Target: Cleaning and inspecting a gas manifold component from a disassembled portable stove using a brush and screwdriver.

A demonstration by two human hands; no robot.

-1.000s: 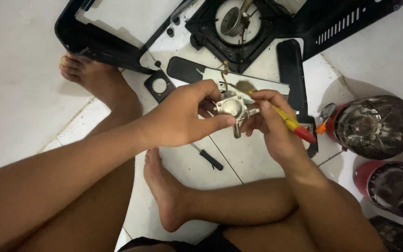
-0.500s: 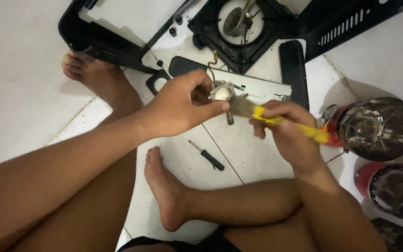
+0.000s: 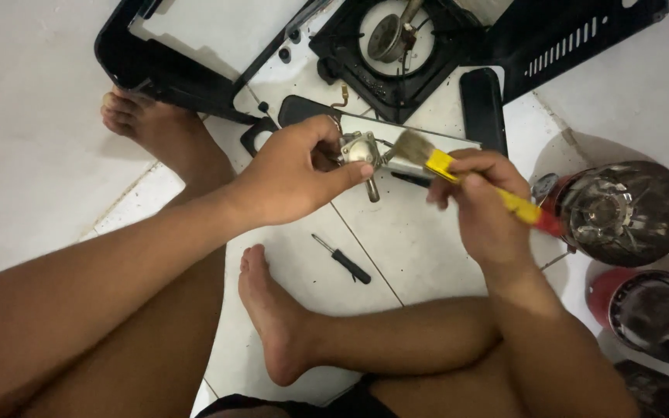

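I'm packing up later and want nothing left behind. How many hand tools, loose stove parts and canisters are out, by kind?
Hand tools: 2, the brush in the right hand and the screwdriver on the floor.
Valve parts: 1, the metal valve in the left hand.
Canisters: 2, one and another.
Total: 5

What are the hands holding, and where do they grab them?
The left hand grips a small metal valve by its side. The right hand holds a brush by its yellow handle.
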